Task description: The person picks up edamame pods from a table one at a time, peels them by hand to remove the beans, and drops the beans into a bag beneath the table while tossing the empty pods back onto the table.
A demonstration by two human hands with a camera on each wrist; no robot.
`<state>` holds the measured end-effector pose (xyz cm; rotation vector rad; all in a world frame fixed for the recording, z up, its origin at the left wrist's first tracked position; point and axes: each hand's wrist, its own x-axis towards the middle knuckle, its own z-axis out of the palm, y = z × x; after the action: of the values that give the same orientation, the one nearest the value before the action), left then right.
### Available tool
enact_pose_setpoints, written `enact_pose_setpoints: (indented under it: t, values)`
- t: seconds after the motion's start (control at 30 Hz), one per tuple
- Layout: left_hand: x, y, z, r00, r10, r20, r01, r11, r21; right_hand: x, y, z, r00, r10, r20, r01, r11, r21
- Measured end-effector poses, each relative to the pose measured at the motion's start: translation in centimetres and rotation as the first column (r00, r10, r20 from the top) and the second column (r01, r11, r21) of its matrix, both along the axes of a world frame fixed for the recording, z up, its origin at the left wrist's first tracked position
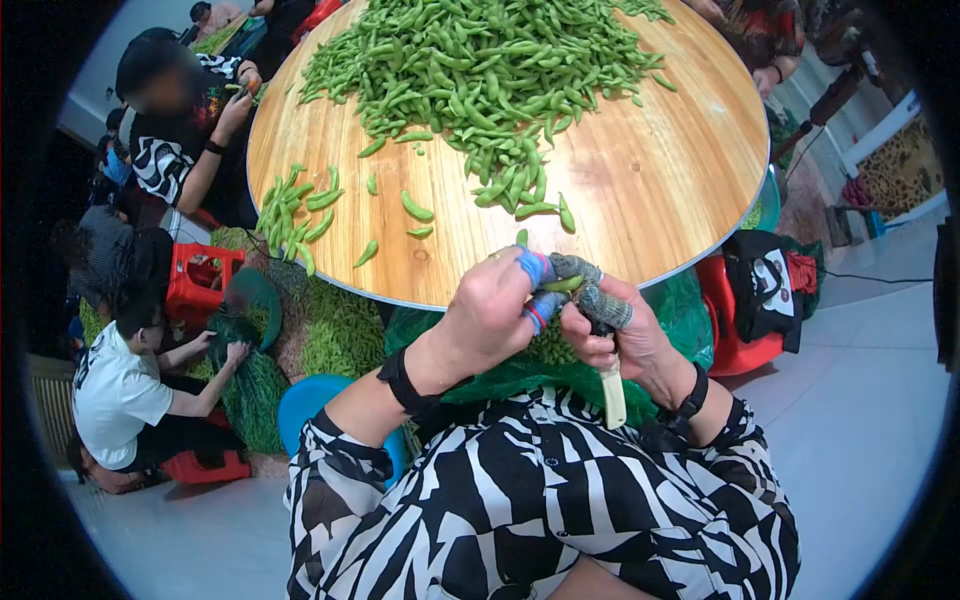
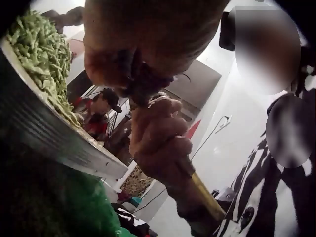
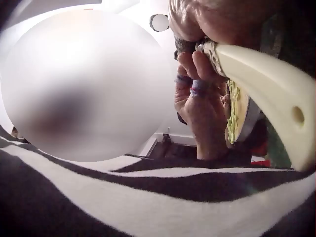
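Note:
Both hands meet over the near table edge. My left hand [image 1: 488, 312], with blue wraps on its fingers, is curled at a green edamame pod [image 1: 564, 284] and pinches it. My right hand [image 1: 640, 335], grey knit covers on its fingers, grips a tool by its cream handle [image 1: 613, 396]. That handle is curved, with a hole near its end, in the right wrist view; the tool's working end is hidden by the fingers. The left wrist view shows the right hand [image 2: 160, 133] closed around the handle. A large heap of edamame pods [image 1: 480, 75] covers the far table.
A round wooden table [image 1: 660, 190] lies ahead. A smaller pod group [image 1: 290, 215] and a few loose pods sit at its left. Below are green plastic sheeting [image 1: 440, 350] and a blue basin [image 1: 305, 400]. A red stool [image 1: 735, 335] stands right; other people sit at left.

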<state>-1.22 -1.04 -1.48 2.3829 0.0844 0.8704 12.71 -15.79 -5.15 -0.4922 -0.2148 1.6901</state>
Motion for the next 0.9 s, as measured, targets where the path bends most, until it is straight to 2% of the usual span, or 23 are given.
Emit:
enact_pose_setpoints:
  t: [0.1, 0.2, 0.23, 0.3, 0.4, 0.5, 0.6, 0.73, 0.8, 0.83, 0.9]
  values:
    - [0.1, 0.1, -0.1, 0.997, -0.001, 0.072, -0.009, 0.990, 0.143, -0.3, 0.0, 0.9, 0.999, -0.023, -0.036, 0.021, 0.998, -0.053]
    - [-0.1, 0.4, 0.3, 0.994, -0.098, 0.048, 0.101, 0.992, -0.074, -0.7, -0.1, 0.7, 0.999, -0.023, -0.041, 0.022, 0.999, -0.035]
    - [-0.2, 0.3, 0.2, 0.994, -0.109, 0.020, 0.110, 0.966, -0.232, -0.8, -0.1, 0.7, 0.999, -0.025, -0.031, 0.024, 0.999, -0.027]
    - [-0.4, 0.1, -0.1, 0.989, -0.147, -0.028, 0.110, 0.843, -0.527, -0.9, -0.1, 0.8, 0.999, -0.041, 0.029, 0.041, 0.999, 0.002]
    - [-0.7, 0.1, 0.4, 0.981, -0.172, -0.091, 0.060, 0.711, -0.701, -0.5, -0.1, 0.4, 0.996, -0.058, 0.061, 0.057, 0.998, 0.030]
    - [-0.6, -0.4, 0.5, 0.983, -0.171, -0.069, 0.076, 0.718, -0.692, -1.1, -0.4, 1.6, 0.906, -0.167, 0.389, 0.166, 0.985, 0.037]
    - [-0.7, 0.1, -1.0, 0.967, -0.206, -0.148, 0.041, 0.703, -0.710, -1.0, -0.2, 2.1, 0.827, -0.231, 0.513, 0.224, 0.972, 0.076]
    - [-0.5, -0.8, -1.6, 0.960, -0.262, -0.095, 0.106, 0.658, -0.746, 0.3, -0.2, 2.1, 0.619, -0.231, 0.751, 0.156, 0.973, 0.171]
    - [-1.0, -0.8, -0.4, 0.904, -0.397, -0.156, 0.045, 0.453, -0.890, 1.1, -0.1, 2.0, 0.528, -0.206, 0.824, 0.068, 0.977, 0.200]
    - [-1.2, -0.9, 0.0, 0.868, -0.466, -0.170, -0.002, 0.341, -0.940, 1.2, -0.2, 1.8, 0.549, -0.213, 0.808, 0.057, 0.974, 0.218]
    - [-1.2, -1.2, -0.5, 0.878, -0.465, -0.111, 0.017, 0.264, -0.965, 1.1, -0.4, 1.2, 0.590, -0.224, 0.775, 0.034, 0.967, 0.254]
